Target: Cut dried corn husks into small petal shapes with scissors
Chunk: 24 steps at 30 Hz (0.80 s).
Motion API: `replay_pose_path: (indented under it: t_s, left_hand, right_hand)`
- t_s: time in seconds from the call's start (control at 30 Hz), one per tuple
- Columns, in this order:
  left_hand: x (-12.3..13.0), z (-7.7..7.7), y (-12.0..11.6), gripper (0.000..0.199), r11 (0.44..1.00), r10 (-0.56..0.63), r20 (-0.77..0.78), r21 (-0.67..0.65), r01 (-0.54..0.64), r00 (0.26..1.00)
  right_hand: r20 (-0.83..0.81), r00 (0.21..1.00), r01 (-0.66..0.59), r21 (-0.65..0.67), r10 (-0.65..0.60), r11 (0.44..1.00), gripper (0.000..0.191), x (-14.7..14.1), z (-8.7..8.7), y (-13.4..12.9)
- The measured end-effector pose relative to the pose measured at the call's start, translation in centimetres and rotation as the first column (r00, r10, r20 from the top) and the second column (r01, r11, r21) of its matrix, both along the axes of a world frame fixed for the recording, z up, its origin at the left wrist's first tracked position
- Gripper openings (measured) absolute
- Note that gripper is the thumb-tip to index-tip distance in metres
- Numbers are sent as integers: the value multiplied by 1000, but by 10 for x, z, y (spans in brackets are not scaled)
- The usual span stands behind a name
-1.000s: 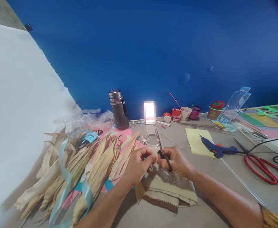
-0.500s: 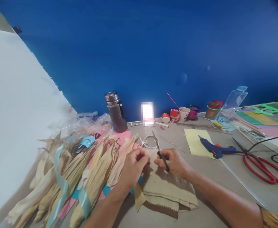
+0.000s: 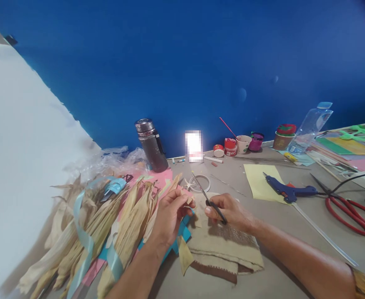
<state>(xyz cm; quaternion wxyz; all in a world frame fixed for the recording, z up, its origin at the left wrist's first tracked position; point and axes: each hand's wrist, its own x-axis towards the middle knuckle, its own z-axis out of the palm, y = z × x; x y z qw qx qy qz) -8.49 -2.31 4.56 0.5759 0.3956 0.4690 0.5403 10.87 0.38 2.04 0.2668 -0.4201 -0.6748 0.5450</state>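
Over the folded beige cloth (image 3: 223, 249), my right hand (image 3: 228, 212) is closed round the black handles of small scissors (image 3: 203, 189), whose blades point up and away to the left. My left hand (image 3: 174, 207) pinches a small pale piece (image 3: 189, 200) that looks like dried husk, just left of the scissors and apart from them. A pale husk scrap (image 3: 185, 255) lies at the cloth's left edge, near blue paper (image 3: 184, 232). Behind the scissors a white tape ring (image 3: 209, 182) rests on the table.
Dried husks (image 3: 129, 224) with light-blue ribbon cover the left. A dark flask (image 3: 153, 145) stands behind them. On the right are yellow paper (image 3: 254, 182), a blue glue gun (image 3: 282, 189), red-handled scissors (image 3: 347, 209) and a plastic bottle (image 3: 309, 128). Paint pots (image 3: 230, 147) line the wall.
My left hand has turned slightly, so the pale piece shows more. The scissors' blades lean further left. The whole view has shifted a little.
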Motion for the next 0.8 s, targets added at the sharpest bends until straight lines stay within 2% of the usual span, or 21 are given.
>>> replay_pose_path:
  t_s: [0.07, 0.13, 0.2, 0.33, 0.47, 0.53, 0.6, 0.67, 0.73, 0.8]
  left_hand:
    - [-2, -2, 1, 18, 998, 24, -240, 58, -10, 971]
    - [-4, -7, 3, 18, 988, 63, -489, 152, 14, 870]
    - [-6, -13, 8, 19, 966, 123, -637, 253, 55, 761]
    - [-9, -19, 25, 15, 922, 262, -777, 376, 89, 572]
    - [-3, -18, 42, 16, 931, 292, -896, 346, 114, 335]
    - [0, -19, 47, 20, 933, 286, -921, 331, 141, 266]
    - [0, -22, 49, 20, 926, 309, -914, 352, 138, 263]
    - [-3, -25, 50, 18, 927, 328, -889, 367, 71, 318]
    - [-9, -27, 50, 17, 938, 318, -843, 346, -16, 434]
    - [-14, -27, 49, 18, 954, 278, -758, 292, -73, 591]
  right_hand:
    - [1, 996, 85, 1, -85, 996, 50, -1, -1, 3]
    - [-9, 987, 159, -1, -159, 987, 48, -2, -1, 6]
    - [-15, 978, 206, -8, -206, 979, 46, -3, -2, 9]
    - [-10, 972, 236, 4, -235, 972, 42, -3, -7, 12]
    - [11, 972, 233, 26, -233, 972, 39, -3, -10, 13]
    - [22, 972, 231, 31, -232, 972, 38, -3, -9, 12]
    - [1, 973, 232, 46, -232, 972, 36, -2, -9, 13]
    - [-24, 967, 256, 94, -255, 962, 32, 0, -10, 16]
    - [-27, 950, 311, 196, -312, 930, 26, 4, -11, 23]
    - [-21, 931, 353, 315, -365, 881, 19, 5, -11, 32]
